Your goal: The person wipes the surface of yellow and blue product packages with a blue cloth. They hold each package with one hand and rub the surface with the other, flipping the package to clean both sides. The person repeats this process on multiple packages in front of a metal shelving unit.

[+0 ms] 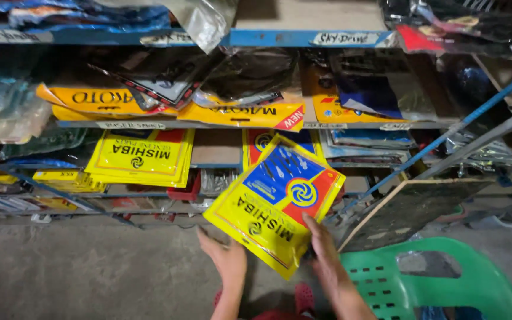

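I hold a stack of flat yellow packets (277, 201) at the centre of the frame, tilted so one corner points down toward the floor. The top packet has a blue and red panel with a round emblem. My left hand (227, 256) supports the lower left edge from beneath, palm up and fingers spread flat rather than curled; how firmly it grips I cannot tell. My right hand (322, 249) presses along the lower right edge, its fingers closed against the stack, thumb hidden behind.

As I judge it, the stack is off the shelves and in the air, not yet set anywhere. Just behind it, in the middle of the frame, one more matching packet (268, 142) stands on the blue metal shelving (280, 39), and a similar yellow pile (143, 157) lies left of centre on the same shelf. Other orange and dark packets fill the shelf above. A green plastic chair (440, 284) sits at lower right, beside a dark board (410, 207) that leans against the rack.
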